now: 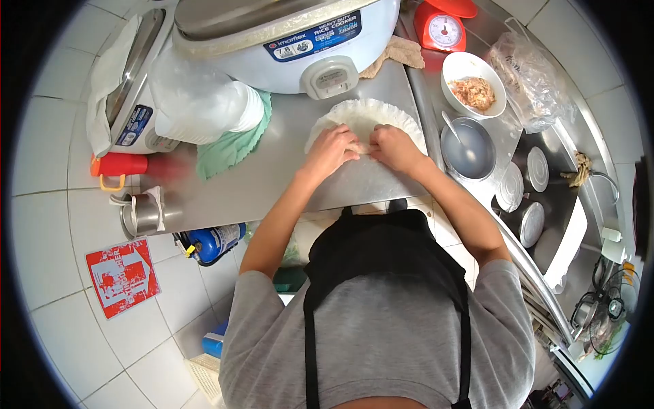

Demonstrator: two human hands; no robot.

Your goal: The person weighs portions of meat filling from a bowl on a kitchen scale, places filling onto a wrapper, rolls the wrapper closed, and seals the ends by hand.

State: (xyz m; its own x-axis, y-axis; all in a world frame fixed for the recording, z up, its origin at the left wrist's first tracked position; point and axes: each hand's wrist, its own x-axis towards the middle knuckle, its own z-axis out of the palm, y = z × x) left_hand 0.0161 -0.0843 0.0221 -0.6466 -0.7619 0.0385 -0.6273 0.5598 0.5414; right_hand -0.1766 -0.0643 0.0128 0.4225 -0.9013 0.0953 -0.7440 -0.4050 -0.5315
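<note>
White sheet [368, 112] near worktop's [255, 170] front-right corner, pinched by left grip [335, 148] and right grip [397, 148]; rice cooker [272, 71] behind, metal bowl [447, 155] right.

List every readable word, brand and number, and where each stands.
"imarflex": large rice cooker
"HEAVY DUTY RICE COOKER": same cooker
"7.8": same cooker
"45": same cooker
"UISHER", rest worn: red sign
Too small or blurred: scale dial, left cooker's label, blue cylinder's label, control-panel print.

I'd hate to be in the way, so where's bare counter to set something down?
Bare grey steel counter lies between the crumpled green cloth and the left hand. The right side is crowded: round white bowl, round metal bowl, clear plastic bag, red dial scale.
</note>
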